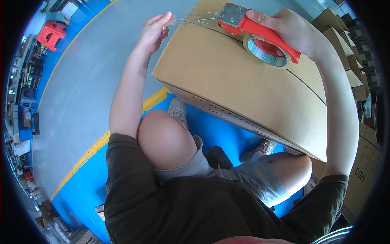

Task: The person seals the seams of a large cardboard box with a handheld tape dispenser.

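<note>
Red plastic stool [51,33] far left, well apart from the work, beside dark crates [29,77] along the blue strip. Grey floor [89,89] open and bare between there and the arms, bounded by a yellow line [122,122] running diagonally down to blue floor [81,191] under the legs.

Left hand [156,28] raised beyond the box's left corner, fingers [165,18] pinched together on the loose end of clear tape [185,18], seemingly to keep the strip taut and flat as it goes down. Free room left of that hand; nothing near to snag.

Cardboard box [227,81] in the middle, tilted, propped on the knees, apparently to bring the top seam within reach. Seam running across the top face toward the right edge, mostly untaped. Near long edge hanging over the shins; left corner overhanging the yellow line.

Red tape dispenser [254,30] pressed on the box top at the far end of the seam, roll touching the cardboard. Right hand [292,30] wrapped around its handle, fingers clamped shut on it, wrist bent to keep the blade end down.

Stacked flat cartons [357,73] far right, close to the right elbow; little room on that side.
</note>
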Demonstrator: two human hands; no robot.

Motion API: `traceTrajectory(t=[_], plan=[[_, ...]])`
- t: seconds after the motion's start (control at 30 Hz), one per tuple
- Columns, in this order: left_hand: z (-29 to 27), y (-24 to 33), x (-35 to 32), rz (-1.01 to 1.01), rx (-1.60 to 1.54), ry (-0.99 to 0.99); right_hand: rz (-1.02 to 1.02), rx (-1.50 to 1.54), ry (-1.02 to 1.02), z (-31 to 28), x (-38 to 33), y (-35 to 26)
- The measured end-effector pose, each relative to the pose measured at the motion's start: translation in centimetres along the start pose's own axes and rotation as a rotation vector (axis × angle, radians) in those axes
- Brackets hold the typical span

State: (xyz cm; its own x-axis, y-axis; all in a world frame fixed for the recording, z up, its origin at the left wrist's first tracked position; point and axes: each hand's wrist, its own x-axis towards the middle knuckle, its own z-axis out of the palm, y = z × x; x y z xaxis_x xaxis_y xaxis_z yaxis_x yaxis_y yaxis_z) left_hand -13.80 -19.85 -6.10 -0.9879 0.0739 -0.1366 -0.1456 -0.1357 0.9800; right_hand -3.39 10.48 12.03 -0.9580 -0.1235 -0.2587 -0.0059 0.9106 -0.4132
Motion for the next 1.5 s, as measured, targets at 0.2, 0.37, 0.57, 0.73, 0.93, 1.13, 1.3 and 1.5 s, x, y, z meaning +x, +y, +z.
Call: traceTrajectory(t=[0.2,0.37,0.57,0.73,0.93,1.13,1.3,1.5], plan=[[0.1,-1.7,0.2,-0.015,-0.003,0.003,0.027,-0.03,-0.005,-0.2,-0.4,-1.0],[2.6,-2.4,-2.4,-0.041,-0.162,-0.127,0.053,-0.054,-0.008,-0.2,-0.9,-2.2],[1.5,-3.9,-2.1,-0.066,-0.046,-0.388,0.079,-0.069,-0.007,-0.3,-1.4,-3.1],[2.7,-3.9,-2.7,0.028,-0.025,-0.347,0.112,-0.076,-0.008,-0.4,-1.8,-3.4],[3.4,-3.3,-4.4,0.007,-0.19,-0.37,0.184,-0.097,0.02,-0.5,-1.7,-3.3],[1.5,-2.1,-5.2,-0.235,-0.542,-0.625,0.185,-0.081,0.011,-0.2,-0.8,-2.3],[2.6,1.1,-4.1,0.11,0.051,-0.215,0.199,-0.123,0.05,-0.4,-1.3,-3.1],[7.3,6.5,-8.6,0.583,0.963,-0.195,0.189,-0.107,0.021,-0.6,-1.3,-3.0]])
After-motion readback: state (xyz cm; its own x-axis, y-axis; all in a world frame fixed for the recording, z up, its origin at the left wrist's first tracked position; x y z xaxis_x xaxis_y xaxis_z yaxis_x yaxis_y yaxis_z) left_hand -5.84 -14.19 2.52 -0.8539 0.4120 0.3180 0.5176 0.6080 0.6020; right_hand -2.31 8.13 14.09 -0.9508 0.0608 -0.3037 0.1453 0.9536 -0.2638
